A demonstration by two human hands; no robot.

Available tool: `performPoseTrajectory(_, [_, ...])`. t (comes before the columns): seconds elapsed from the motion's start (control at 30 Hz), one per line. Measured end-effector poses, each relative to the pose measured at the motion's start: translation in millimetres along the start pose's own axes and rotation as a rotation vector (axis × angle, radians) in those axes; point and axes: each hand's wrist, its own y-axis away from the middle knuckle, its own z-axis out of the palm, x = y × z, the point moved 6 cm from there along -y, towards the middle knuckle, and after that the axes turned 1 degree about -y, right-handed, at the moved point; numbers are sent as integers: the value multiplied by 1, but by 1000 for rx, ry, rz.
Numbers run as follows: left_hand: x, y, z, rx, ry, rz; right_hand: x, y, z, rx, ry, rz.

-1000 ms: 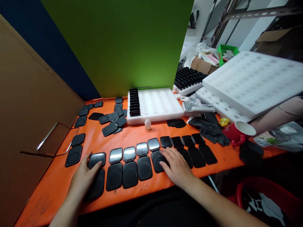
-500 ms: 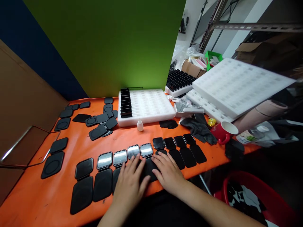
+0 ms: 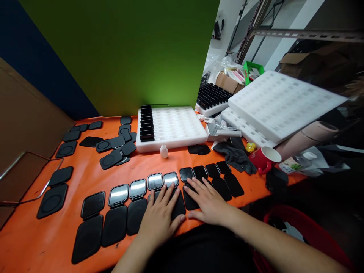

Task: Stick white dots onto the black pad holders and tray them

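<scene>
A row of black hinged folding pads (image 3: 113,226) lies opened flat along the front of the orange table (image 3: 93,172). Each has a small upper panel and a larger matte lower one; several upper panels, such as this glossy panel (image 3: 138,188), reflect light. My left hand (image 3: 160,214) rests palm down with fingers spread over lower panels mid-row, partly hiding them. Just right of it, my right hand (image 3: 209,201) lies spread across neighbouring pads, fingertips near the hinges. Neither hand grasps anything.
More folding pads (image 3: 113,146) lie scattered at the left. Behind stand a white foam tray (image 3: 176,129) with black pieces slotted in one column and a small white bottle (image 3: 164,151). At right are a dark glove (image 3: 237,156), a red mug (image 3: 265,159) and stacked foam trays (image 3: 287,102).
Both hands have shifted rightward along the row onto other pads, staying flat with fingers spread. The whole view has moved slightly, so the table's contents sit a little further left.
</scene>
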Motion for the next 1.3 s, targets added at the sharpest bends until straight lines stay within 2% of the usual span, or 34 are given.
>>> performPoseTrajectory(0.13, [3, 2, -3, 59, -41, 10, 2, 2, 6, 7, 7, -1])
performPoseTrajectory(0.37, [7, 9, -3, 202, -59, 94, 2, 5, 17, 118, 55, -21])
performPoseTrajectory(0.63, [7, 10, 2, 210, -71, 136, -1, 5, 14, 207, 75, -61])
performPoseTrajectory(0.73, [9, 11, 0, 243, -94, 144, -4, 7, 10, 286, 68, -89])
performPoseTrajectory(0.9, [8, 18, -3, 274, -177, 100, -6, 27, 1, 518, 44, -153])
performPoseTrajectory(1.07, [8, 24, 1, 265, -199, 122, -2, 39, 1, 632, 93, -53])
performPoseTrajectory(1.3, [12, 18, 3, 242, -194, 229, 0, 32, 4, 634, 128, 43])
